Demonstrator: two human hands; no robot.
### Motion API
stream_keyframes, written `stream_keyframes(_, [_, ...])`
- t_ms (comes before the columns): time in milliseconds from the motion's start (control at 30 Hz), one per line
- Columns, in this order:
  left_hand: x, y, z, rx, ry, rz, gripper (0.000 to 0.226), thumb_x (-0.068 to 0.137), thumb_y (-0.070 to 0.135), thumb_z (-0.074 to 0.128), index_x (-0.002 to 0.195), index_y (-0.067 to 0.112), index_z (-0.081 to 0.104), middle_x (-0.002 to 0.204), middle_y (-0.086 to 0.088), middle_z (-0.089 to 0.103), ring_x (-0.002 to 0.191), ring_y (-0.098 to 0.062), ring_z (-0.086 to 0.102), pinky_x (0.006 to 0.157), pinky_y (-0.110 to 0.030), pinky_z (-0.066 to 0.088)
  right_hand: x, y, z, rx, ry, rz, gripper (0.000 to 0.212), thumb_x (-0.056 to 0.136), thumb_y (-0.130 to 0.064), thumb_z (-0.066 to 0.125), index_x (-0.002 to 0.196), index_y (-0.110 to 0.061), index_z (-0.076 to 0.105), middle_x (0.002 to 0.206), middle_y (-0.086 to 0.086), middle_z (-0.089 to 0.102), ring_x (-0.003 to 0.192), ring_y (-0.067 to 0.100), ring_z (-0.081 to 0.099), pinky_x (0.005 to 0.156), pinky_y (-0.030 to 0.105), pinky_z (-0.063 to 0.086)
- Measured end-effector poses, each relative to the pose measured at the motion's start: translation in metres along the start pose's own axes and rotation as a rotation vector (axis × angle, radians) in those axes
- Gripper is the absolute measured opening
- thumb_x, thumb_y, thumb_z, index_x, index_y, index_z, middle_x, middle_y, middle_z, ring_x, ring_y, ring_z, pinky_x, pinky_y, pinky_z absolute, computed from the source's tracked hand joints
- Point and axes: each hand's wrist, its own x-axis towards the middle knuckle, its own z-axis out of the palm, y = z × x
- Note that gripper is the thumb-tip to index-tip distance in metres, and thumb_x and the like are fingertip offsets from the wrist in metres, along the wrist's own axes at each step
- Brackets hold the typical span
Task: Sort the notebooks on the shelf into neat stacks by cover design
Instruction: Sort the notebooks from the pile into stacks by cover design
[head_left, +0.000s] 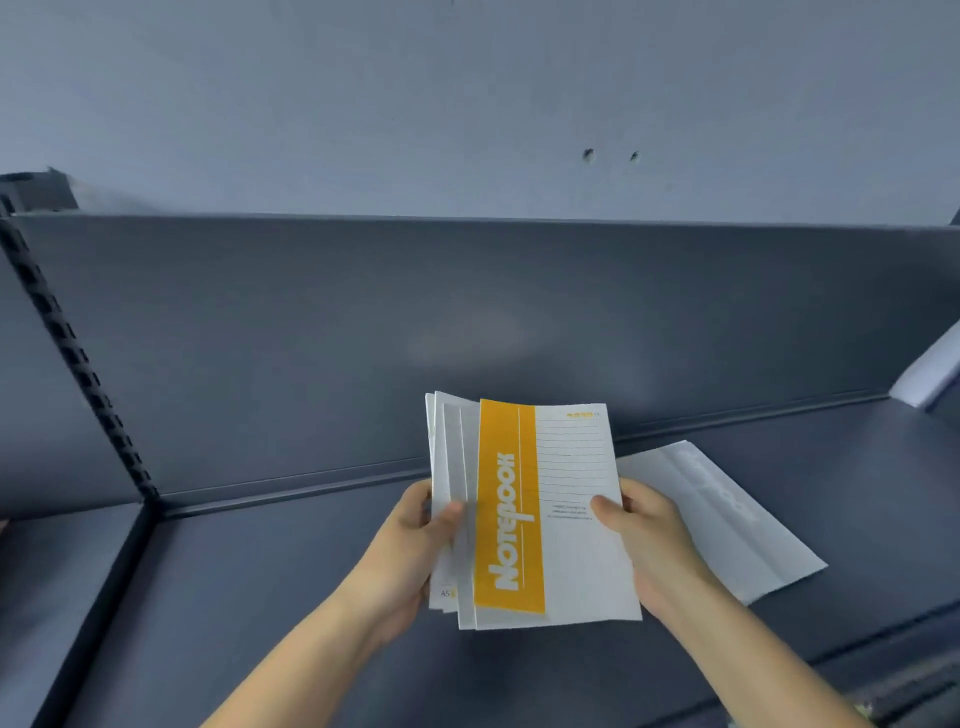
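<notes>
I watch the left hand (415, 525) pinch a fan of white notebooks (451, 467) by its left edge above the shelf (260, 597), while the right hand (641, 530) grips the right edge of the yellow-banded notebook (550, 519) on top. The fan looks loose. I fear the lower ones may slip out, or the yellow one may land askew on the pale notebook (727, 519) lying flat beside it.

Fanned yellow-banded notebooks (524, 512), upright above shelf (311, 597)
</notes>
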Motion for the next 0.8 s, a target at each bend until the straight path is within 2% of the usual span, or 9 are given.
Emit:
stream_keyframes(133, [0.022, -0.007, 0.013, 0.024, -0.014, 0.015, 0.021, 0.099, 0.009, 0.046, 0.119, 0.014, 0.052, 0.108, -0.006, 0.072, 0.094, -0.028, 0.071, 0.083, -0.048, 0.057, 0.011, -0.002, -0.018, 0.09, 0.07, 0.026, 0.016, 0.097, -0.011, 0.05, 0.102, -0.01, 0.064, 0.105, 0.001, 0.072, 0.095, 0.023, 0.068, 0.073, 0.039, 0.055])
stream_keyframes(333, [0.041, -0.008, 0.047, 0.048, -0.044, 0.036, 0.023, 0.1, 0.001, 0.039, 0.108, 0.009, 0.059, 0.098, -0.008, 0.075, 0.088, -0.027, 0.072, 0.075, -0.044, 0.058, 0.022, -0.007, -0.066, 0.14, 0.184, 0.028, 0.015, 0.097, -0.009, 0.05, 0.108, -0.007, 0.06, 0.107, 0.004, 0.069, 0.098, 0.026, 0.066, 0.076, 0.041, 0.053])
stream_keyframes(433, [0.05, -0.012, 0.065, 0.068, -0.037, 0.035, 0.023, 0.1, 0.002, 0.04, 0.111, 0.008, 0.059, 0.101, -0.009, 0.074, 0.091, -0.029, 0.071, 0.079, -0.046, 0.058, 0.03, -0.01, -0.107, 0.107, 0.276, 0.03, 0.015, 0.096, -0.009, 0.052, 0.109, -0.008, 0.058, 0.109, 0.008, 0.067, 0.098, 0.028, 0.064, 0.082, 0.045, 0.052])
stream_keyframes(467, [0.053, -0.014, 0.072, 0.071, -0.028, 0.034, 0.022, 0.1, 0.003, 0.041, 0.113, 0.007, 0.058, 0.103, -0.009, 0.074, 0.093, -0.03, 0.071, 0.081, -0.047, 0.057, 0.033, -0.01, -0.12, 0.106, 0.278, 0.041, 0.016, 0.096, -0.009, 0.052, 0.11, -0.008, 0.058, 0.109, 0.008, 0.067, 0.098, 0.028, 0.064, 0.078, 0.043, 0.053])
stream_keyframes(567, [0.059, -0.021, 0.099, 0.07, 0.009, 0.037, 0.02, 0.1, 0.007, 0.046, 0.117, 0.006, 0.056, 0.107, -0.011, 0.072, 0.098, -0.031, 0.069, 0.088, -0.05, 0.055, 0.042, -0.011, -0.149, 0.134, 0.181, 0.069, 0.018, 0.096, -0.01, 0.052, 0.113, -0.008, 0.058, 0.108, 0.008, 0.068, 0.097, 0.028, 0.064, 0.068, 0.038, 0.05])
stream_keyframes(700, [0.066, -0.031, 0.151, 0.08, 0.079, 0.035, 0.023, 0.097, 0.02, 0.054, 0.119, 0.013, 0.053, 0.112, -0.008, 0.07, 0.097, -0.028, 0.07, 0.087, -0.051, 0.055, 0.056, -0.001, -0.169, 0.08, -0.005, 0.133, 0.019, 0.095, -0.012, 0.054, 0.114, -0.01, 0.056, 0.109, 0.008, 0.068, 0.1, 0.027, 0.064, 0.083, 0.046, 0.051])
stream_keyframes(800, [0.068, -0.038, 0.189, 0.098, 0.118, 0.008, 0.02, 0.099, 0.026, 0.048, 0.116, 0.017, 0.053, 0.107, -0.005, 0.072, 0.092, -0.026, 0.071, 0.08, -0.048, 0.058, 0.066, 0.005, -0.189, 0.045, -0.127, 0.136, 0.028, 0.09, -0.006, 0.061, 0.116, -0.015, 0.057, 0.109, 0.007, 0.069, 0.099, 0.027, 0.066, 0.083, 0.049, 0.053])
